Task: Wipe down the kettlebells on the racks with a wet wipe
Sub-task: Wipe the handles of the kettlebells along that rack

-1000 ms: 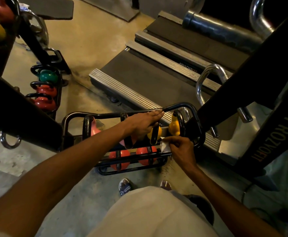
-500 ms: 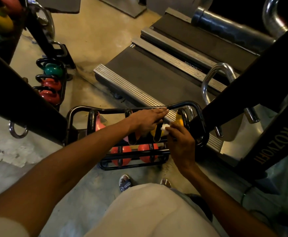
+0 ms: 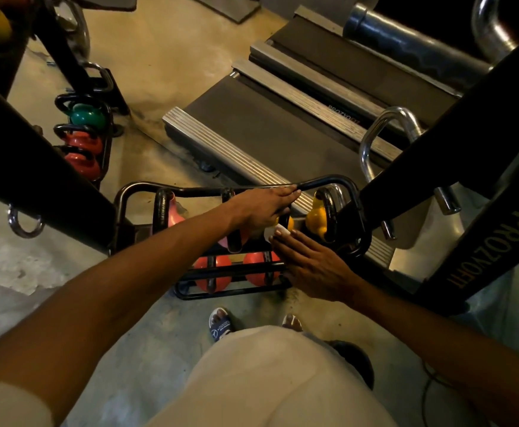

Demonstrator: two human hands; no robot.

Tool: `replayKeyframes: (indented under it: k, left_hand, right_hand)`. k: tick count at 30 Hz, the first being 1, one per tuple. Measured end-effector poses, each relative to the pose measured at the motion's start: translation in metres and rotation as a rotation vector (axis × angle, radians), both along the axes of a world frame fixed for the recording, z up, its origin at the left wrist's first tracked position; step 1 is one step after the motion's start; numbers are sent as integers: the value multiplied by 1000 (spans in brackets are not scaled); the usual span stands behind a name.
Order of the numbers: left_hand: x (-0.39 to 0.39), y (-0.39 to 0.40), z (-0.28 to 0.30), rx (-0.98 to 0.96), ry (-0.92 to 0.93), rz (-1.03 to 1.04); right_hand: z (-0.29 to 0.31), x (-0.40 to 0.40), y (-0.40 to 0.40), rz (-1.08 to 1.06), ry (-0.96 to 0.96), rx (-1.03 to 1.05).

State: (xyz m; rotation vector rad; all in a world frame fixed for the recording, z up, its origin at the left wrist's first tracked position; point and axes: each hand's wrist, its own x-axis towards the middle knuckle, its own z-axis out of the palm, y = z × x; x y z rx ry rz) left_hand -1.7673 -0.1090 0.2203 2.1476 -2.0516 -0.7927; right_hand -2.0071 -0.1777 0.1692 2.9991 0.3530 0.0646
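Right hand point(image 3: 310, 266), fingers flat, is pressing limp wet wipe point(image 3: 282, 232) on heavy yellow kettlebell point(image 3: 289, 222); left hand point(image 3: 264, 208) fingers are lying straight over rack rail point(image 3: 323, 183).

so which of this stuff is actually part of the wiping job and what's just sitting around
Part of the job:
- wet wipe under the right hand
- yellow kettlebell
- kettlebell rack, left hand resting on its top bar
- red kettlebells on the lower tier

Just lying about:
- treadmill
- black machine frame
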Motion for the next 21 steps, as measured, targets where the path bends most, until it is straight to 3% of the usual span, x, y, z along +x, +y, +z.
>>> replayKeyframes:
  k: [5, 10, 12, 16, 21]
  left_hand:
    - [0, 1, -1, 3, 12, 1]
    - [-2, 1, 3, 12, -15, -12]
    - [-3, 2, 7, 0, -6, -12]
    - [-4, 2, 10, -25, 7, 0]
    - [-5, 3, 12, -7, -20, 7]
  right_hand:
    - [-7, -13, 1, -40, 73, -47]
    - [5, -7, 11, -226, 105, 103]
    - [9, -8, 27, -329, 110, 278]
    - [19, 7, 68, -675, 126, 875]
    - [23, 50, 77, -974, -121, 1487]
